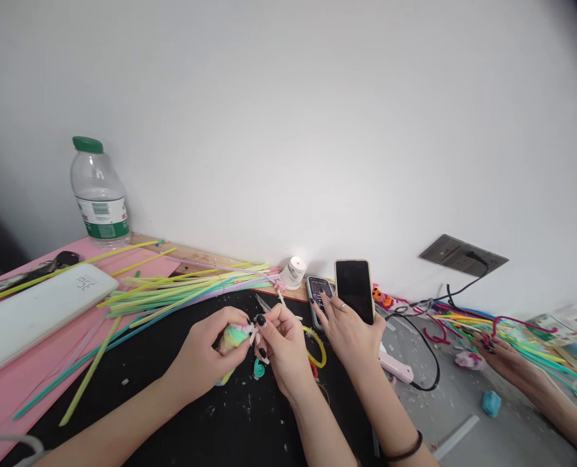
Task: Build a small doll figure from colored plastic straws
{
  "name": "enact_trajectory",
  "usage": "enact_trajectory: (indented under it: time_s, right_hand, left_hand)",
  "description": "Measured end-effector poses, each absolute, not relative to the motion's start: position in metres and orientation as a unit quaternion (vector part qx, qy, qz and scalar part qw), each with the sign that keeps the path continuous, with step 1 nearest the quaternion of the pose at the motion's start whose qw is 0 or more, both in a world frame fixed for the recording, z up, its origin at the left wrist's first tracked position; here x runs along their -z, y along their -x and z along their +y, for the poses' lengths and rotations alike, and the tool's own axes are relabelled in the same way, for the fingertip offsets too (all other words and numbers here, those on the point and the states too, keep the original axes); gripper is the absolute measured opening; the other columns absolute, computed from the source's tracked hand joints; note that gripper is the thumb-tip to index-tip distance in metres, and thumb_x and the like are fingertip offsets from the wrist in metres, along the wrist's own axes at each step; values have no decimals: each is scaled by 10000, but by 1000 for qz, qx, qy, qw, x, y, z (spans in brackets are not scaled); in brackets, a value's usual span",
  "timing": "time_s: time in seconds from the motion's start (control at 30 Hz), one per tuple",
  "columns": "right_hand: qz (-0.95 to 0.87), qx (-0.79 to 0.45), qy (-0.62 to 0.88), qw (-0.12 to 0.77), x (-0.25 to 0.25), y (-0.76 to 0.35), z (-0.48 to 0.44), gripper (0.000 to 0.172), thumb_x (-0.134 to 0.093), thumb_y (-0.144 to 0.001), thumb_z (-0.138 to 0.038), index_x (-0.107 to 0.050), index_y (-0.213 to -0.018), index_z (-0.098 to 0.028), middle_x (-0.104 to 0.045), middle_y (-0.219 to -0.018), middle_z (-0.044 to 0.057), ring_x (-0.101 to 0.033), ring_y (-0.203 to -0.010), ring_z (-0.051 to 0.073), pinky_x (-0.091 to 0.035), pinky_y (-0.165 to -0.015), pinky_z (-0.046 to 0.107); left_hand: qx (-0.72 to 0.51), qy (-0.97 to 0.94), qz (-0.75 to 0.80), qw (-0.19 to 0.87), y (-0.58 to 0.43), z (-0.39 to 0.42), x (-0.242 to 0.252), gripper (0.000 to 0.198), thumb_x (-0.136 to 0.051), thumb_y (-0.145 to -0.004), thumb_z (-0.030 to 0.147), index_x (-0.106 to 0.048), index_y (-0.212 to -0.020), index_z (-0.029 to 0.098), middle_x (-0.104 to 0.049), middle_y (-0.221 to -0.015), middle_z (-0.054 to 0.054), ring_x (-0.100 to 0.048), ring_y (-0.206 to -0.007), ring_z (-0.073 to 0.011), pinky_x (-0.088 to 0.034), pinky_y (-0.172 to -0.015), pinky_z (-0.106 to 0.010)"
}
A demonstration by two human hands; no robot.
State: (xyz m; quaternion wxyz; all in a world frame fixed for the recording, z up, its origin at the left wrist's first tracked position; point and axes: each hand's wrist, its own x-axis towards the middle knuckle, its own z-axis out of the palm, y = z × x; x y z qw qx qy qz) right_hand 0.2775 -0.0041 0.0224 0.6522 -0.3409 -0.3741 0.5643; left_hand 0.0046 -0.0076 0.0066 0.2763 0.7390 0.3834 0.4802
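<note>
The left grip partly hides the pastel bundle.

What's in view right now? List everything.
Bottle: one, clear, green cap, left
Power bank: one, white, left
Sheet: one, pink, under power bank
Fuzzy stems: many, multicoloured, left of centre, far right
Mat: one, black, beneath hands
Table: one, grey, right
Cup: one, white, centre
Pointed tool: one, silver, beyond hands
Spiral: one, teal, on mat
Loop: one, yellow, beside right hand
Phones: two, dark screen and lit, right of centre
Corded tool: one, pink, right
Socket: one, grey, right
Lumps: two, blue and pink-white, on table
Other hands: two, dark nails, at phones and far right
Fuzzy bundle: one, pastel, in left hand
Left hand: one, dark nails, around bundle
Right hand: one, dark nails, at bundle's end
</note>
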Motion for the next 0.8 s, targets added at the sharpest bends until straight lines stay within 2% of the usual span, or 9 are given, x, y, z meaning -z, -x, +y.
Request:
enact_trajectory:
  time_s: [0.13,0.3,0.63,0.73,0.8]
  right_hand:
    - [-378,-565,344,648,-22,-278,-8,648,-292,-742,-770,-644,-888,-247,-632,-1034,103,-442,-1264,271,-429,-1020,493]
    - [-375,-565,351,646,-18,-277,-10,636,-262,-747,-754,-629,-872,-250,-627,-1036,104,-463,-1242,272,-473,-963,486]
    - [-357,-601,309,645,-35,-277,-10,642,-307,-728,-754,-629,-919,-233,-603,-1170,81,-395,-1303,246,-485,-975,421]
    - [-359,-599,347,626,-37,-265,-7,607,-385,-705,-760,-612,-895,-230,-636,-1099,95,-520,-1175,244,-545,-843,389]
    - [-375,-587,383,607,-33,-241,-6,508,-542,-667,-710,-583,-824,-228,-673,-923,77,-630,-919,211,-563,-681,332]
  left_hand:
    - [-479,-738,386,277,-4,-7,-6,96,-577,-767,158,-541,-848,193,-656,-872,-27,-639,-793,-164,-497,-714,-255]
    - [-478,-740,384,278,-4,-8,-6,98,-572,-772,155,-538,-855,195,-653,-875,-30,-637,-802,-164,-493,-723,-261]
    - [-482,-739,380,278,-4,-7,-6,106,-570,-775,150,-536,-865,196,-653,-875,-27,-637,-795,-161,-495,-714,-257]
    - [-482,-739,382,276,-4,-7,-6,104,-572,-773,156,-538,-863,196,-658,-872,-30,-639,-797,-165,-497,-715,-262]
    - [-481,-738,385,275,-4,-8,-6,100,-575,-773,164,-541,-861,196,-662,-874,-31,-641,-799,-167,-498,-715,-262]
